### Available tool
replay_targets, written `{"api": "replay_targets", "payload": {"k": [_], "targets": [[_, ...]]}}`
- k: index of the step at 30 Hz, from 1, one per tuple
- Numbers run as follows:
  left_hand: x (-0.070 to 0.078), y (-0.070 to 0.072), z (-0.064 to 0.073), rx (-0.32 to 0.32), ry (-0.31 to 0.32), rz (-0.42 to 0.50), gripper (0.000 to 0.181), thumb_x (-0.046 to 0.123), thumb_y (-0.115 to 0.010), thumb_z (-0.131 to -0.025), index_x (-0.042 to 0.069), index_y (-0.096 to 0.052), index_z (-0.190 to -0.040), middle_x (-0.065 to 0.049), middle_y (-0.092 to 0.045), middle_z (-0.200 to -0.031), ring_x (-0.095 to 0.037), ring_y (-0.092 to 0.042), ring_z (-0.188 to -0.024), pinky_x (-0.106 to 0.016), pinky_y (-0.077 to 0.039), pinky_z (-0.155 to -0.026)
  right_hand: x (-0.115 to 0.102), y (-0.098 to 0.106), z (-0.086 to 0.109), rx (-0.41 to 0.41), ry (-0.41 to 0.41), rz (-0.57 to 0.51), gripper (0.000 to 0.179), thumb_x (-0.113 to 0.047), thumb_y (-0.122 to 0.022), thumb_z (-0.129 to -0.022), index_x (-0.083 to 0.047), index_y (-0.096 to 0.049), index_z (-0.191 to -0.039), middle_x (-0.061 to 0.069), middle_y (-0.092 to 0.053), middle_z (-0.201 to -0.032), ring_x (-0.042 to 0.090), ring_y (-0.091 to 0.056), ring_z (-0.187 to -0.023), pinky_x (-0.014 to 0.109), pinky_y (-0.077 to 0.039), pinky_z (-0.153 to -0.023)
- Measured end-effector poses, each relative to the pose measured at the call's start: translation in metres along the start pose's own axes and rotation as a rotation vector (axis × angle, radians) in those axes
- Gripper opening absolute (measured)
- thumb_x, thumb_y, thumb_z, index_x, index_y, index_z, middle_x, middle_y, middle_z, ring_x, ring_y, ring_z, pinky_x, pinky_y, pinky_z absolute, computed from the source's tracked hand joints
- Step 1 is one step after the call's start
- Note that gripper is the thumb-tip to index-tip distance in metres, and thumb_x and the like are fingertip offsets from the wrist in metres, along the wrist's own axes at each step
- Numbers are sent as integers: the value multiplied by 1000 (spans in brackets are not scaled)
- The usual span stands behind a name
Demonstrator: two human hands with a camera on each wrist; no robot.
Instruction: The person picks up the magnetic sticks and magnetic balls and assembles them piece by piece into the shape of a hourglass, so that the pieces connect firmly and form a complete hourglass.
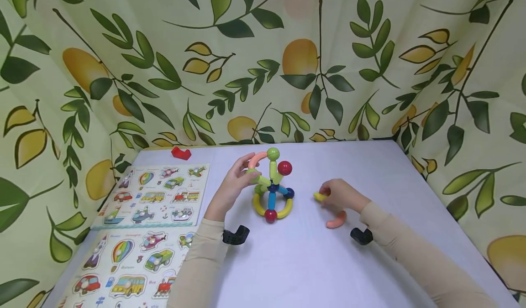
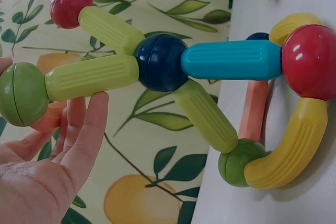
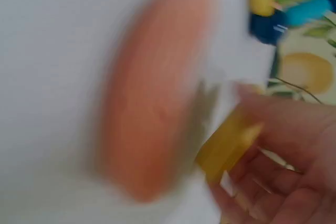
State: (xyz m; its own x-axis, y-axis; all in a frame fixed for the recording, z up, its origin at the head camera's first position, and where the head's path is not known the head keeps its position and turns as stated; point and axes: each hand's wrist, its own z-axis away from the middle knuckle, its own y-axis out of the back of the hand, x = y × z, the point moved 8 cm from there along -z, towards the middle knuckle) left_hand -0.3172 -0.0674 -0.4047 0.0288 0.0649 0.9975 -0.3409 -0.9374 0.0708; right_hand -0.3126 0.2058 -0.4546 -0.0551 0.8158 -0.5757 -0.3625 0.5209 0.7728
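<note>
A toy model of magnetic sticks and balls [image 1: 271,201] stands on the white table. Yellow curved sticks [image 2: 294,156] form its base, and green sticks branch from a dark blue ball [image 2: 161,63]. My left hand [image 1: 233,182] holds the model's upper left by a green ball [image 2: 22,94], where a salmon curved stick [image 1: 258,157] arches up to another green ball. To the right, my right hand [image 1: 343,194] pinches a yellow stick [image 3: 229,145] low over the table. Beside that hand lies a loose salmon curved stick [image 1: 337,220], blurred in the right wrist view.
Two picture puzzle boards [image 1: 201,194] with vehicles lie on the left of the table [image 1: 287,267]. A small red piece [image 1: 181,153] sits near the back left edge. A leaf-and-fruit patterned curtain [image 1: 263,84] hangs behind and at the sides.
</note>
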Motion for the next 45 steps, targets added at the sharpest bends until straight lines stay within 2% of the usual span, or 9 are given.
{"api": "replay_targets", "payload": {"k": [2, 4, 7, 10, 13, 17, 20, 28, 45], "targets": [[-1, 0, 0, 2, -1, 0, 63, 19, -60, -96, 18, -34, -154, -11, -44, -134, -19, -61, -115, -39, -51, -105, -10, 12, -6, 29, -26, -260, 37, -18, -71, -91, 3, -64, -121, 14, -69, -109, 14, -62, -89, 31, -58, -84], [-1, 1, 1, 6, 0, 1, 63, 18, -60, -96, 18, -35, -153, -11, -44, -133, -18, -62, -114, -38, -51, -105, -22, 23, -10, 59, -48, -627, 46, -22, -64, -97, 3, -55, -134, 13, -66, -119, 11, -66, -94, 30, -58, -92], [-1, 0, 3, 7, -1, 1, 62, 17, -60, -96, 19, -35, -153, -13, -43, -135, -17, -62, -113, -38, -52, -104, -46, 35, -13, 75, -44, -1104, 45, -22, -60, -100, -1, -48, -139, 8, -65, -118, 11, -69, -98, 28, -56, -93], [0, -2, 3, -2, -4, 5, 62, 17, -60, -96, 19, -36, -152, -16, -41, -137, -16, -62, -112, -39, -51, -105, -65, 42, -11, 83, -22, -1283, 34, -19, -59, -100, -7, -51, -130, 3, -65, -109, 12, -71, -96, 24, -58, -88], [1, -2, 2, -3, -8, 5, 61, 18, -60, -95, 19, -37, -152, -15, -42, -134, -16, -62, -111, -40, -51, -106, -78, 42, -8, 76, -7, -1267, 30, -18, -59, -100, -7, -52, -127, 1, -66, -105, 11, -71, -94, 24, -59, -84], [3, -2, 2, 0, -10, -2, 62, 19, -60, -95, 20, -37, -152, -9, -43, -129, -15, -62, -110, -41, -50, -106, -84, 36, -8, 60, -18, -1215, 39, -17, -58, -100, -1, -48, -135, 0, -68, -101, 11, -72, -90, 24, -59, -82], [4, -2, 1, 0, -10, -3, 62, 20, -61, -95, 21, -37, -152, -8, -43, -130, -15, -62, -109, -42, -49, -107, -84, 32, -14, 26, -42, -1200, 39, -18, -57, -101, -1, -49, -136, -1, -69, -98, 10, -71, -87, 22, -60, -79], [4, -1, 3, -1, -3, -5, 63, 19, -60, -95, 20, -36, -153, -11, -42, -134, -15, -61, -110, -43, -48, -108, -84, 22, -26, -87, -95, -1140, 19, -22, -53, -103, -6, -57, -113, 1, -72, -92, 10, -71, -79, 20, -60, -74], [2, -1, 1, 5, 5, -9, 64, 20, -62, -95, 21, -35, -154, -11, -42, -139, -14, -61, -110, -42, -48, -108, -85, 22, -32, -139, -90, -1046, 25, -22, -51, -103, -2, -55, -117, -2, -74, -89, 10, -70, -79, 20, -60, -74]]}}
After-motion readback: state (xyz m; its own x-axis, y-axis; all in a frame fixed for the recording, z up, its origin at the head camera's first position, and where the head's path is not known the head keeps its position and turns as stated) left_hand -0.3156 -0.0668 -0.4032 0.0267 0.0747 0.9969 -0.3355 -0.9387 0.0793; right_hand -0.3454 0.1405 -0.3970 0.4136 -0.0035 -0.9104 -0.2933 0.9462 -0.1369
